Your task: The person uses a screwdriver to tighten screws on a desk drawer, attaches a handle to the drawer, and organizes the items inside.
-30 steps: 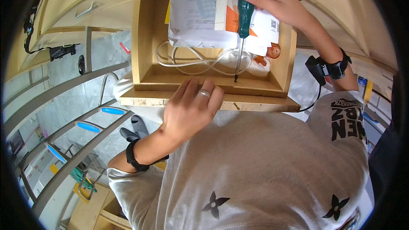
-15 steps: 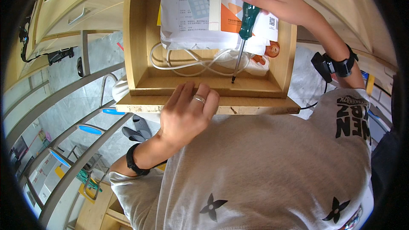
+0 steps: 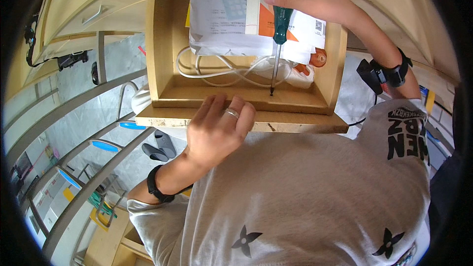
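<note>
My right hand (image 3: 318, 1) is wrapped round the dark green handle of a screwdriver (image 3: 283, 22). Its thin metal shaft points down toward me, and the dark tip meets the inner front part of a pulled-out wooden drawer (image 3: 305, 121). My left hand (image 3: 217, 130), with a ring on one finger, grips the drawer's front panel, its fingers hooked over the top edge. Behind the tip, a white cable (image 3: 217, 72) lies in loose loops on the drawer bottom. Papers (image 3: 217, 42) are stacked in the back of the drawer, partly under the screwdriver.
Beside the cable are a crumpled white bag (image 3: 297, 76) and a reddish-brown object (image 3: 318, 58) of unclear kind. A metal ladder (image 3: 93, 99) with blue-topped rungs stands at left, with grey slippers (image 3: 160, 147) on the floor near it. Wooden cabinets surround the drawer.
The screwdriver's handle has swung slightly left and the shaft stands straighter, its tip staying about where it was. My left hand keeps its hold on the drawer front.
</note>
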Demonstrator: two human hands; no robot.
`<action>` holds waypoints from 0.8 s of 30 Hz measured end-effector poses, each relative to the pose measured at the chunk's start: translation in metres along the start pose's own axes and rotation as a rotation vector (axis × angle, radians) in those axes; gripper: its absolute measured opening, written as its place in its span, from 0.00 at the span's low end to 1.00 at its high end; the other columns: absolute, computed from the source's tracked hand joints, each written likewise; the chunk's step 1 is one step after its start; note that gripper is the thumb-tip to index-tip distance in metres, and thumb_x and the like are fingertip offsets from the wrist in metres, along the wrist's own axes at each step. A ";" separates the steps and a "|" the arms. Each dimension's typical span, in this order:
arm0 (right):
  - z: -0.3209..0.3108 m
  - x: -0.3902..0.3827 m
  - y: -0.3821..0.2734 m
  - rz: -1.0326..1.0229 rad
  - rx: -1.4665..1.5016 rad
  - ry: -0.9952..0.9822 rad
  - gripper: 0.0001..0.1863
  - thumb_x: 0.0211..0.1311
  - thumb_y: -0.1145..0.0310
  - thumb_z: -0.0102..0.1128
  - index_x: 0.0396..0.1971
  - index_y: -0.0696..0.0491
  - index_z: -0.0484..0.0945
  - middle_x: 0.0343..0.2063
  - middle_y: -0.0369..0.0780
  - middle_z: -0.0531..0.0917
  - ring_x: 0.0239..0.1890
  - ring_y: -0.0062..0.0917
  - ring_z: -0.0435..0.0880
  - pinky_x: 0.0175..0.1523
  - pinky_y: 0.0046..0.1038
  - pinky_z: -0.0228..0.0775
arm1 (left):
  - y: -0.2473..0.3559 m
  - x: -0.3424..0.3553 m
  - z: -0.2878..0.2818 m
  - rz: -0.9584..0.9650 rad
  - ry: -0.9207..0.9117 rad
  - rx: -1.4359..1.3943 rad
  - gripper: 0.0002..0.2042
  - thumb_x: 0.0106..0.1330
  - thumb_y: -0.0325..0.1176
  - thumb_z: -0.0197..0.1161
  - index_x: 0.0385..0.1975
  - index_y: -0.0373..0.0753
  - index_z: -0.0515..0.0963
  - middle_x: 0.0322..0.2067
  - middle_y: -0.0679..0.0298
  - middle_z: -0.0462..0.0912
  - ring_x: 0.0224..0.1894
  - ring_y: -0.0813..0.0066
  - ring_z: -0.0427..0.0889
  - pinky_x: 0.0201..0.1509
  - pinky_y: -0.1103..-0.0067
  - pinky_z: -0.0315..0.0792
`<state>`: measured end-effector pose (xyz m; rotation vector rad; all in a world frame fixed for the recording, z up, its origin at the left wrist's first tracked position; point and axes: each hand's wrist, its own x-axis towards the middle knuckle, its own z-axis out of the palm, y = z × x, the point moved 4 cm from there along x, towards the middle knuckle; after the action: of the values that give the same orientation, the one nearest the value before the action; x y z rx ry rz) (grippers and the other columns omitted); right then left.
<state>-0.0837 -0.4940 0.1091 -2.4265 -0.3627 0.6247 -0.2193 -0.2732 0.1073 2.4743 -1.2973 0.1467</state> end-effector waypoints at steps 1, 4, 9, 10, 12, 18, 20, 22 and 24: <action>-0.001 0.000 -0.002 -0.090 0.054 0.042 0.16 0.63 0.60 0.57 0.32 0.60 0.77 0.18 0.36 0.76 0.17 0.16 0.73 0.22 0.20 0.63 | 0.001 0.001 -0.001 0.013 0.001 0.005 0.09 0.45 0.27 0.62 0.27 0.35 0.74 0.31 0.59 0.78 0.32 0.65 0.79 0.35 0.74 0.77; 0.000 0.001 -0.011 -0.024 0.149 0.067 0.17 0.64 0.59 0.55 0.30 0.61 0.78 0.18 0.36 0.77 0.16 0.16 0.72 0.22 0.20 0.64 | 0.001 -0.006 0.002 0.022 0.038 0.049 0.09 0.46 0.29 0.60 0.28 0.37 0.74 0.32 0.61 0.77 0.34 0.66 0.78 0.39 0.72 0.75; 0.010 -0.010 0.050 0.221 0.475 -0.073 0.15 0.65 0.61 0.51 0.45 0.54 0.73 0.23 0.34 0.79 0.18 0.08 0.72 0.20 0.12 0.58 | 0.005 -0.014 0.001 0.092 0.081 0.069 0.11 0.47 0.31 0.63 0.33 0.40 0.76 0.39 0.62 0.76 0.41 0.66 0.76 0.41 0.73 0.68; 0.018 -0.010 0.028 0.173 0.449 0.147 0.13 0.64 0.58 0.49 0.39 0.52 0.72 0.13 0.30 0.72 0.07 0.07 0.62 0.11 0.13 0.43 | 0.002 -0.018 0.001 0.080 0.084 0.075 0.11 0.47 0.31 0.63 0.33 0.40 0.76 0.39 0.62 0.76 0.41 0.66 0.76 0.41 0.73 0.68; 0.017 -0.014 0.033 0.196 0.425 0.182 0.13 0.63 0.57 0.51 0.39 0.51 0.71 0.15 0.30 0.71 0.08 0.07 0.60 0.12 0.13 0.46 | 0.008 -0.030 -0.008 0.248 0.265 -0.048 0.12 0.47 0.31 0.63 0.33 0.40 0.76 0.40 0.63 0.75 0.42 0.66 0.75 0.42 0.73 0.67; 0.012 -0.022 0.005 0.033 0.382 0.358 0.13 0.60 0.56 0.57 0.35 0.50 0.77 0.19 0.24 0.71 0.18 0.05 0.61 0.21 0.12 0.47 | 0.016 -0.076 0.029 0.330 0.101 -0.311 0.04 0.49 0.28 0.60 0.24 0.38 0.74 0.27 0.66 0.77 0.29 0.67 0.77 0.31 0.77 0.71; 0.003 -0.022 -0.001 -0.135 0.481 0.454 0.14 0.63 0.59 0.53 0.28 0.56 0.77 0.17 0.31 0.74 0.16 0.11 0.67 0.23 0.15 0.58 | 0.000 -0.090 0.075 -0.349 -0.257 -0.941 0.03 0.54 0.26 0.59 0.26 0.35 0.75 0.25 0.63 0.77 0.27 0.64 0.77 0.32 0.76 0.72; -0.003 -0.026 -0.013 -0.226 0.520 0.498 0.16 0.65 0.61 0.51 0.25 0.58 0.77 0.16 0.35 0.76 0.15 0.15 0.71 0.23 0.17 0.64 | -0.013 -0.090 0.097 -0.547 -0.227 -1.265 0.09 0.62 0.27 0.60 0.40 0.31 0.77 0.29 0.63 0.80 0.26 0.80 0.76 0.32 0.82 0.72; -0.011 -0.033 -0.025 -0.110 0.329 0.644 0.18 0.66 0.60 0.48 0.21 0.57 0.74 0.15 0.36 0.76 0.16 0.17 0.73 0.24 0.18 0.64 | -0.021 -0.084 0.120 -0.644 -0.400 -1.677 0.11 0.64 0.29 0.58 0.43 0.30 0.76 0.35 0.61 0.81 0.33 0.76 0.80 0.40 0.82 0.75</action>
<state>-0.1093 -0.4924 0.1437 -2.1254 -0.1083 -0.1521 -0.2589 -0.2379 -0.0308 1.2160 -0.2278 -1.1226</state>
